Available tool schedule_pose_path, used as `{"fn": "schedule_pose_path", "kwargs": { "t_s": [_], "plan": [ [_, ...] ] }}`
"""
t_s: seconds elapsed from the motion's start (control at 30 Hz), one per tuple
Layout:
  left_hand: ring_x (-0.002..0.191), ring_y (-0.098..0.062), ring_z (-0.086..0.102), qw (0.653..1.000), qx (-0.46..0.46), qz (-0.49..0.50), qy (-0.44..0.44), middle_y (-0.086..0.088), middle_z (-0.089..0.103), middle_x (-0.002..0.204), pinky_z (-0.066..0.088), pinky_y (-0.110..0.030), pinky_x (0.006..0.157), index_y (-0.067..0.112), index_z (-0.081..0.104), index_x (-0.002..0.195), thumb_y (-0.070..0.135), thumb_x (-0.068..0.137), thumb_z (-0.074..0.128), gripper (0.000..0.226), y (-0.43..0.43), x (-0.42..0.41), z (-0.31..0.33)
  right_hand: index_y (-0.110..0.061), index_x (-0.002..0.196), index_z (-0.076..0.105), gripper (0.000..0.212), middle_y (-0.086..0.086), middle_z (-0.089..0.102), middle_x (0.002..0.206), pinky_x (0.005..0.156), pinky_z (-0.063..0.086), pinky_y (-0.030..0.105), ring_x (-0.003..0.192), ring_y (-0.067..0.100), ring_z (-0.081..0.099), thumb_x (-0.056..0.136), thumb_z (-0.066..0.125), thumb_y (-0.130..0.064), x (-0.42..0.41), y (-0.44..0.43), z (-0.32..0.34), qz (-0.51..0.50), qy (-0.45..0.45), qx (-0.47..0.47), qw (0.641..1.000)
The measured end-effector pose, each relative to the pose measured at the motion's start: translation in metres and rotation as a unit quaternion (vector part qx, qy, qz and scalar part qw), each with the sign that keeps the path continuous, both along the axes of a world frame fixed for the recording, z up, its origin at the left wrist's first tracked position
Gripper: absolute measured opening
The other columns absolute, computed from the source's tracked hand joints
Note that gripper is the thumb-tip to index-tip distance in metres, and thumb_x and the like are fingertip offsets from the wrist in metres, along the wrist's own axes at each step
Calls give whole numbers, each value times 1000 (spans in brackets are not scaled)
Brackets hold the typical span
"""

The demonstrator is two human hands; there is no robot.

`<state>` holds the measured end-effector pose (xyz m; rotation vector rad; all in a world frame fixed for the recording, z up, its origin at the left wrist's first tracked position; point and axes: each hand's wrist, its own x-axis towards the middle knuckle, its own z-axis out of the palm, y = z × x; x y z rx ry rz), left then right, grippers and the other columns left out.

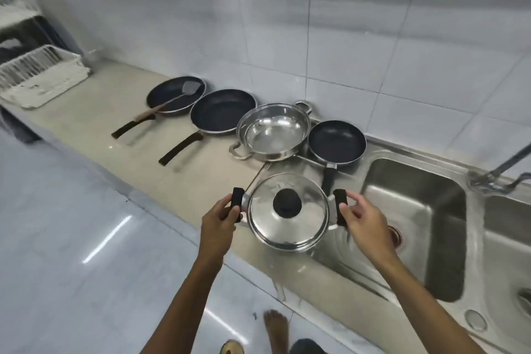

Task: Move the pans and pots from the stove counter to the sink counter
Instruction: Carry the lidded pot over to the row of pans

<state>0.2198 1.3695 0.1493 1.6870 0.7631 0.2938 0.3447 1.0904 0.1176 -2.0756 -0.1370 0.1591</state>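
Note:
A steel pot with a lid [288, 211] and black knob sits at the counter's front edge, left of the sink. My left hand [219, 220] grips its left black handle. My right hand [363, 217] is at the right black handle with fingers spread, touching it loosely. Behind the pot, along the wall, stand a small black frying pan [336, 141], a shiny steel two-handled pan [274, 131], a larger black frying pan [222, 110], and another black pan [175, 94] with a spatula [172, 100] lying in it.
A double steel sink [413, 224] lies to the right, with a tap [501, 169] behind it. A white dish rack [40, 75] stands at the counter's far left. White tiled wall behind; glossy floor and my foot [275, 327] below.

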Motion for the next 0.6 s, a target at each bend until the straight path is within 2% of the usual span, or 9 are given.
{"fn": "schedule_pose_path", "kwargs": {
  "t_s": [0.1, 0.13, 0.27, 0.4, 0.5, 0.6],
  "plan": [
    [90, -24, 72, 999, -30, 2, 9, -5, 80, 95, 53, -35, 74, 23, 70, 123, 11, 99, 62, 29, 29, 46, -10, -24, 139, 57, 44, 2, 78, 107, 75, 46, 10, 94, 12, 71, 97, 65, -30, 21, 22, -9, -7, 12, -13, 1000],
    [87, -24, 71, 999, -32, -3, 15, -6, 80, 95, 52, -35, 74, 21, 70, 124, 10, 99, 62, 29, 37, 62, -12, -22, 140, 56, 45, 3, 78, 107, 74, 43, 7, 95, 12, 71, 97, 65, -29, 30, 28, -11, -14, 19, -16, 1000],
    [78, -11, 73, 998, -45, -24, 27, 0, 82, 90, 53, -28, 70, 22, 71, 123, 11, 98, 63, 28, 57, 100, -17, -22, 139, 56, 44, 2, 78, 107, 79, 47, 23, 93, 15, 73, 97, 65, -28, 54, 43, -14, -32, 41, -19, 998],
    [79, -14, 73, 997, -62, -40, 34, 1, 82, 91, 53, -32, 73, 23, 70, 123, 11, 97, 65, 29, 68, 121, -23, -27, 138, 56, 42, -2, 78, 99, 76, 49, 20, 87, 11, 73, 97, 64, -31, 68, 50, -25, -52, 52, -26, 997],
    [78, -6, 73, 995, -78, -49, 46, 1, 82, 96, 52, -31, 73, 23, 69, 127, 14, 97, 66, 32, 75, 131, -31, -26, 138, 56, 43, 0, 78, 100, 84, 55, 33, 90, 13, 73, 97, 64, -31, 75, 53, -33, -61, 61, -20, 996],
    [77, -3, 73, 994, -87, -48, 49, 2, 82, 98, 51, -30, 72, 22, 67, 131, 15, 97, 66, 34, 79, 138, -37, -26, 139, 55, 43, 0, 79, 98, 86, 55, 34, 89, 12, 74, 97, 64, -30, 79, 56, -35, -59, 63, -24, 996]
  ]
}}
